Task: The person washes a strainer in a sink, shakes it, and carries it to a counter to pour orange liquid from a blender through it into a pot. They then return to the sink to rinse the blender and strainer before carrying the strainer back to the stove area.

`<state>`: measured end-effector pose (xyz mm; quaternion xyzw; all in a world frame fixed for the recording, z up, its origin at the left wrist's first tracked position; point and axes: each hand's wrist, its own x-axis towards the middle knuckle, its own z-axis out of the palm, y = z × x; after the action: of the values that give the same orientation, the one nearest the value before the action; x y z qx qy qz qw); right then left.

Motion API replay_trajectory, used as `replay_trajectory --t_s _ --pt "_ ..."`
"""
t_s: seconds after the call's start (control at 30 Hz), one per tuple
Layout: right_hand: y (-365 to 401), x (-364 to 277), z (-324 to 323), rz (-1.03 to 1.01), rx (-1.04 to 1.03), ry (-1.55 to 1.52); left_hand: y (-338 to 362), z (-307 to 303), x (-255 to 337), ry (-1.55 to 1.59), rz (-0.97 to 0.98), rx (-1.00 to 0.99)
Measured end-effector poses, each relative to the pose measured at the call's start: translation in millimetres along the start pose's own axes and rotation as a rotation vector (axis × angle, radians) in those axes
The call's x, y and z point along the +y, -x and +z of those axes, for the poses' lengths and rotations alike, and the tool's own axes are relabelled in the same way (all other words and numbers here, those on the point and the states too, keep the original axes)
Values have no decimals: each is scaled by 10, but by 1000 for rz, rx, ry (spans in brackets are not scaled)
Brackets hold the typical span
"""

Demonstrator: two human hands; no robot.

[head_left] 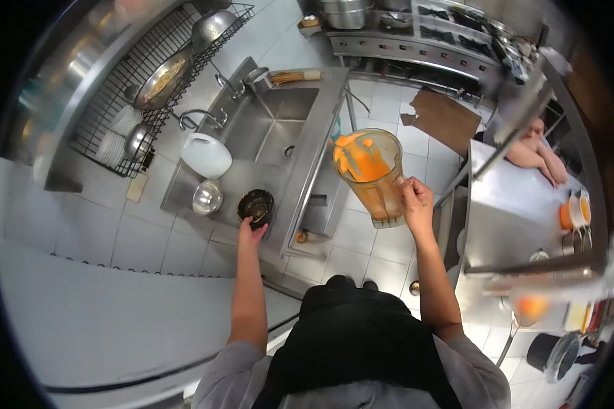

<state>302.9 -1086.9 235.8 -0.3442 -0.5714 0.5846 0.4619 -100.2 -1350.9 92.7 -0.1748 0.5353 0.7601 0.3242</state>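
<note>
My right hand (pixel 416 203) is closed around the handle of a clear blender jar (pixel 370 174), held over the floor right of the sink counter. Orange residue coats the jar's inner wall. On the left, my left hand (pixel 254 230) grips the near rim of a small dark bowl (pixel 256 206) at the steel counter. A metal bowl (pixel 207 197) sits just left of it, and a white cutting board or basin (pixel 206 155) stands behind that.
Beyond lies a steel sink (pixel 276 123) with two faucets. A wire rack (pixel 164 88) holds pans and bowls at upper left. A stove (pixel 416 51) is at the back. Another person's forearms (pixel 537 158) rest on the right steel table (pixel 501 204). Cardboard (pixel 445 117) lies on the floor.
</note>
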Motion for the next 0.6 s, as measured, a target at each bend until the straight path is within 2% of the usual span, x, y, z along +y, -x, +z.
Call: replay_trajectory --t_s 0.1,0.13,0.2,0.23,0.3,0.33,0.4,0.43,0.5,0.57,0.6 --pt "-555 50 163 27 -90 -92 -297 -94 57 -116 19 -31" --pt "-747 49 241 28 -112 -82 -236 -23 124 -96 18 -20" --pt "-1131 -1 445 71 -185 -125 89 256 359 -405 -6 73" --pt "-1328 -51 570 70 -195 -82 19 241 398 -379 -8 73" --pt "-1811 -136 829 72 -263 -111 -148 200 462 -1357 734 429" --pt "-1959 -157 946 121 -304 -149 -175 245 502 -1342 706 446" --pt "-2397 -274 1279 93 -356 -148 -389 576 742 -882 796 148" --pt "-2578 -290 1427 52 -390 -152 -439 845 847 -945 914 167" --pt "-2905 -259 1687 -6 -438 -127 -605 1471 1134 -885 1003 36" --pt "-3192 -165 1949 1 -473 -137 -1038 1997 1307 -739 954 -157" --pt "-3368 -109 2092 -1 -501 -153 -1205 2268 1426 -803 934 -160"
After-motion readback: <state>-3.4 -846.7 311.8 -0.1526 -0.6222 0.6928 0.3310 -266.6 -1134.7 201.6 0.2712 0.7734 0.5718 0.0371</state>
